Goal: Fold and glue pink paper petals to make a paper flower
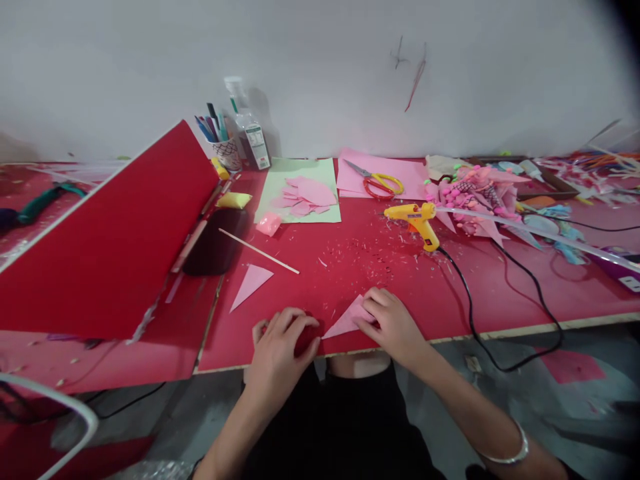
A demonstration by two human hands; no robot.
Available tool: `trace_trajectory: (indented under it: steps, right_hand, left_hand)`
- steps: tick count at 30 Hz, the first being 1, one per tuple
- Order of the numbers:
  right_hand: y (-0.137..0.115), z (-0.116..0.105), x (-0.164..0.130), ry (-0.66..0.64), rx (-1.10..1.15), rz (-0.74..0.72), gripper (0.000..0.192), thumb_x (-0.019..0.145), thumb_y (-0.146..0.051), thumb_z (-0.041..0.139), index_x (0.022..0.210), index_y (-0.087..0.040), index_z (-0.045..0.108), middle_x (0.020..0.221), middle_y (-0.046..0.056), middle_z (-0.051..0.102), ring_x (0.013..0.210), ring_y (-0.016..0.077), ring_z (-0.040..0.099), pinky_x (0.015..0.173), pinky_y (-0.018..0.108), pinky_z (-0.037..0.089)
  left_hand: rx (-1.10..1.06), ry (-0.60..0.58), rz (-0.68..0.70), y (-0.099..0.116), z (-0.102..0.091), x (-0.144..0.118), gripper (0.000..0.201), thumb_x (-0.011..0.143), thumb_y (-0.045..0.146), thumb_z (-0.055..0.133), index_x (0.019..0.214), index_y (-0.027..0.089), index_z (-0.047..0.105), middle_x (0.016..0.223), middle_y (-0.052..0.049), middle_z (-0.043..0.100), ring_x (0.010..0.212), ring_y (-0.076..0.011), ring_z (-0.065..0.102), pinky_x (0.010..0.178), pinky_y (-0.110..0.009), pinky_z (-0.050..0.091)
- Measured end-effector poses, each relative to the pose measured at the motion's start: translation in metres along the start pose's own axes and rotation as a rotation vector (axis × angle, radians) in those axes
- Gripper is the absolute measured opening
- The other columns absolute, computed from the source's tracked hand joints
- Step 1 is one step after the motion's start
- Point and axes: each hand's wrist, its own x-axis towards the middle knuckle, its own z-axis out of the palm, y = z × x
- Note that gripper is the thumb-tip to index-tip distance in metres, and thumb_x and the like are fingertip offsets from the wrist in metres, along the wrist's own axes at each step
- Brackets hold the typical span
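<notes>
A pink paper triangle (345, 321) lies near the table's front edge. My right hand (393, 323) has its thumb and fingers closed on the triangle's wide end, which they partly cover. Just left of the sharp tip is my left hand (283, 343), its fingers curved and thumb and forefinger apart, with nothing visible between them. A second pink paper triangle (251, 285) lies flat beyond my left hand. Behind it a thin pale stick (259, 251) rests at a slant. To the right, a yellow hot glue gun (417, 219) lies on its side, with a long clear glue stick behind it.
Pink cut pieces (307, 195) lie on a pale green sheet (327, 212). Red-and-yellow scissors (383, 187) rest on pink paper. Pink paper crafts (475, 200) pile up at right. A black cord (470, 320) hangs over the front edge. A large red board (130, 247) leans at left.
</notes>
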Motion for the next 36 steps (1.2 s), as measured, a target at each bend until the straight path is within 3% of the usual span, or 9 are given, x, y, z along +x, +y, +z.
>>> trace_trajectory:
  steps: [5,9,12,17,24,29,36]
  right_hand:
    - [-0.001,-0.006,-0.002,-0.028,0.166,-0.048,0.015,0.075,-0.031,0.057,0.085,-0.02,0.057,0.088,0.003,0.053,0.083,0.0171,0.047,0.073,0.03,0.038]
    - [0.003,-0.007,-0.007,-0.045,0.217,-0.149,0.013,0.079,-0.02,0.052,0.087,-0.024,0.061,0.096,0.003,0.053,0.09,0.0162,0.046,0.078,0.031,0.036]
    - [0.007,-0.007,-0.009,-0.068,0.194,-0.206,0.012,0.077,-0.023,0.055,0.086,-0.024,0.063,0.097,0.003,0.054,0.09,0.0174,0.047,0.08,0.034,0.034]
    - [0.004,-0.012,-0.006,-0.096,0.197,-0.169,0.015,0.076,-0.035,0.056,0.08,-0.023,0.064,0.097,0.003,0.054,0.088,0.0176,0.046,0.077,0.033,0.034]
    - [-0.003,-0.009,0.002,-0.068,0.15,-0.098,0.023,0.082,-0.038,0.047,0.076,-0.021,0.061,0.089,0.002,0.055,0.08,0.0158,0.047,0.073,0.031,0.032]
    - [-0.003,-0.004,0.005,-0.031,0.116,-0.045,0.028,0.08,-0.039,0.051,0.062,-0.017,0.053,0.08,0.001,0.054,0.074,0.0139,0.045,0.068,0.029,0.031]
    - [-0.004,-0.001,0.008,-0.031,0.058,0.0,0.031,0.077,-0.037,0.054,0.056,-0.016,0.043,0.077,-0.001,0.052,0.072,0.0128,0.045,0.066,0.027,0.03]
  left_hand:
    - [-0.063,-0.018,0.149,0.004,0.002,0.001,0.026,0.077,0.021,0.052,0.103,0.025,0.053,0.099,-0.002,0.056,0.093,-0.0174,0.051,0.079,-0.032,0.031]
    - [-0.038,-0.035,0.228,0.011,0.004,0.006,0.015,0.08,0.019,0.052,0.092,0.026,0.058,0.092,0.001,0.059,0.085,-0.0154,0.053,0.075,-0.031,0.03]
    - [-0.012,0.017,0.267,0.012,0.003,0.007,0.011,0.081,0.021,0.051,0.085,0.026,0.06,0.084,0.004,0.063,0.077,-0.0145,0.054,0.074,-0.032,0.028]
    - [-0.002,0.12,0.31,0.01,0.002,0.002,0.008,0.081,0.024,0.053,0.081,0.026,0.061,0.085,0.007,0.066,0.072,-0.013,0.056,0.076,-0.032,0.028]
    - [-0.045,0.188,0.227,0.01,0.009,-0.001,0.01,0.079,0.024,0.055,0.07,0.022,0.06,0.08,0.005,0.066,0.072,-0.0135,0.056,0.075,-0.03,0.031]
    - [-0.066,0.219,0.131,0.008,0.01,-0.005,0.014,0.077,0.025,0.058,0.063,0.021,0.058,0.082,0.005,0.066,0.075,-0.0143,0.055,0.075,-0.031,0.03]
    - [-0.007,0.165,0.074,0.012,0.008,-0.002,0.02,0.077,0.03,0.056,0.059,0.02,0.055,0.081,0.004,0.064,0.074,-0.0143,0.053,0.076,-0.032,0.03]
